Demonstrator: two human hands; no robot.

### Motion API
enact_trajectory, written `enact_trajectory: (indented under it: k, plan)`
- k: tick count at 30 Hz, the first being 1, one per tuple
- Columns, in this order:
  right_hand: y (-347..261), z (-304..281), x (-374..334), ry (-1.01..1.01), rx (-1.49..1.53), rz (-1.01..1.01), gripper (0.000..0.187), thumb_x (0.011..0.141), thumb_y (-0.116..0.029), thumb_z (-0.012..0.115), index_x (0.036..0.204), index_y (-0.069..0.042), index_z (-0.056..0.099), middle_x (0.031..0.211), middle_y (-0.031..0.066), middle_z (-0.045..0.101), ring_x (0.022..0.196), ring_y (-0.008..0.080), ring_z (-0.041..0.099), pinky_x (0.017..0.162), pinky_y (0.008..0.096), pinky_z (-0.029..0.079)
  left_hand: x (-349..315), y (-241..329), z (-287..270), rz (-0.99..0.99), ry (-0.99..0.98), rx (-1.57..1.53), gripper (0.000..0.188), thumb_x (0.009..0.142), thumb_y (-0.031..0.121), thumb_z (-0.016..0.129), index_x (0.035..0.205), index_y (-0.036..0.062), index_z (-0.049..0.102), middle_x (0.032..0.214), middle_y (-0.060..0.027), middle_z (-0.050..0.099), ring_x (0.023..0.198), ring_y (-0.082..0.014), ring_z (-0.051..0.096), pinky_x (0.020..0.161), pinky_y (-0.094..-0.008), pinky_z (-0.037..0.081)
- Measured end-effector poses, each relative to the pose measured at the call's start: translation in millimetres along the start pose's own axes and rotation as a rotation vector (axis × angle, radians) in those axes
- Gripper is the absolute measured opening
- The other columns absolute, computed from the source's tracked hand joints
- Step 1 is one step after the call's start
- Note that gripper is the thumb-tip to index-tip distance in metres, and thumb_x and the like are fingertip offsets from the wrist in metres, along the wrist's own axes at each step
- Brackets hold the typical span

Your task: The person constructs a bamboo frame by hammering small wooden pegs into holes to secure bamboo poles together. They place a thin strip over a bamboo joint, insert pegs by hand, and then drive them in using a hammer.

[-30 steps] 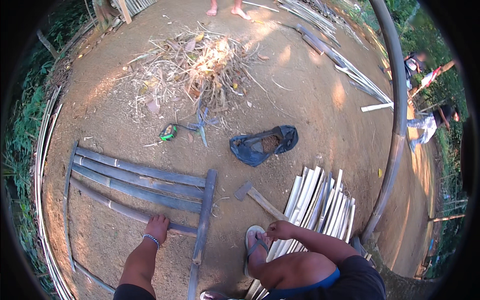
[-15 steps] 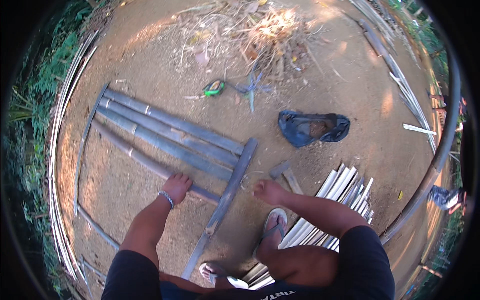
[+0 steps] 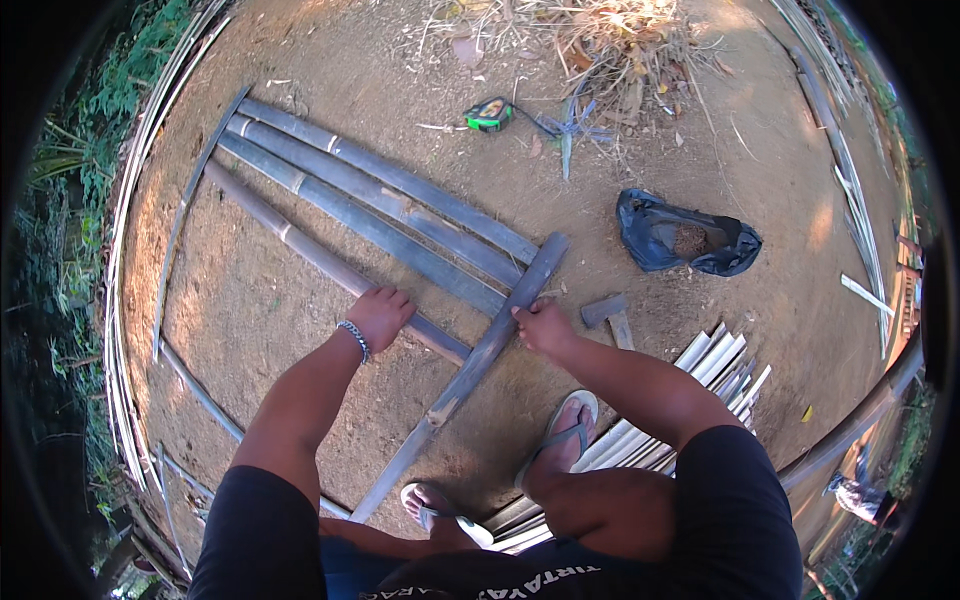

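Observation:
On the ground lies a frame of dark split-bamboo slats, with a bamboo crosspiece (image 3: 478, 365) over their near right ends. My left hand (image 3: 382, 318), with a chain bracelet at its wrist, is closed over the nearest bamboo slat (image 3: 300, 245), which lies apart from the other slats (image 3: 385, 232). At the right edge of the crosspiece is my right hand (image 3: 543, 326), its fingers bent and pinching that edge; the fingertips are partly hidden. A thin bamboo strip (image 3: 196, 190) runs along the frame's far left end.
Right of my right hand lies a hatchet (image 3: 610, 316). A bundle of pale bamboo strips (image 3: 650, 425) lies by my sandalled foot. Beyond are a black plastic bag (image 3: 650, 240), a green tape measure (image 3: 489, 114) and a heap of dry plant scraps (image 3: 610, 50). Long poles line both sides.
My right hand has moved from bare ground to the crosspiece's edge. My left hand stays on the same slat. The whole view has shifted, with the frame looking closer.

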State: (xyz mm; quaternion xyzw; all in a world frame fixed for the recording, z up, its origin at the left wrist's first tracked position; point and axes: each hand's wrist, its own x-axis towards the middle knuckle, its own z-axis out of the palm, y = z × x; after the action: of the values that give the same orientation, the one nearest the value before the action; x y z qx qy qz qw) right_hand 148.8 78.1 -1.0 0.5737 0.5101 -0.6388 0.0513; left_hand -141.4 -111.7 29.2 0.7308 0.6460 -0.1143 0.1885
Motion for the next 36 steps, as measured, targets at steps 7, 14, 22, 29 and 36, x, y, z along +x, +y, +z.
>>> enact_trajectory:
  k: [7,14,22,29,36]
  plan:
    - [15.2,3.0,5.6,-0.008,0.114,-0.021,0.033,0.096,-0.023,0.077,0.097,-0.007,0.048,0.077,0.0052,0.061,0.062,0.013,0.058,0.051,0.0316,0.047,13.0,-1.9,-10.9,-0.015,0.026,-0.046,0.037,0.083,0.014,0.066,0.12,0.0106,0.066,0.122,-0.0087,0.063,0.122,-0.0297,0.058,0.109,-0.0446,0.046]
    - [8.8,2.8,2.5,-0.005,0.14,-0.067,0.036,0.093,-0.021,0.08,0.097,-0.002,0.05,0.074,0.0064,0.062,0.06,0.0149,0.059,0.054,0.0345,0.048,25.7,-2.0,-15.9,-0.024,0.1,-0.056,0.038,0.085,0.014,0.066,0.122,0.0103,0.065,0.123,-0.0095,0.062,0.123,-0.0299,0.058,0.11,-0.0442,0.045]
    - [6.9,1.3,3.6,-0.039,0.05,-0.101,0.035,0.093,-0.02,0.08,0.1,-0.003,0.05,0.075,0.0052,0.061,0.06,0.0128,0.057,0.051,0.0314,0.046,27.8,1.0,-6.0,-0.041,0.158,-0.077,0.038,0.085,0.014,0.066,0.123,0.0105,0.065,0.122,-0.0092,0.062,0.123,-0.0308,0.058,0.109,-0.0436,0.046]
    - [10.3,-1.4,6.8,-0.038,0.067,-0.101,0.035,0.091,-0.017,0.082,0.098,0.001,0.053,0.074,0.007,0.065,0.061,0.0145,0.061,0.055,0.0336,0.048,41.4,6.2,-12.1,-0.029,0.132,-0.084,0.034,0.086,0.014,0.066,0.12,0.0103,0.068,0.119,-0.0076,0.064,0.122,-0.0281,0.059,0.108,-0.0416,0.047]
    - [17.8,-3.1,13.2,-0.003,-0.045,-0.141,0.037,0.089,-0.024,0.084,0.095,0.0,0.055,0.071,0.007,0.067,0.061,0.0159,0.063,0.057,0.0358,0.049,42.4,6.5,-11.4,-0.002,0.146,-0.09,0.039,0.086,0.014,0.066,0.124,0.0097,0.069,0.124,-0.0073,0.065,0.121,-0.0276,0.06,0.108,-0.0411,0.047]
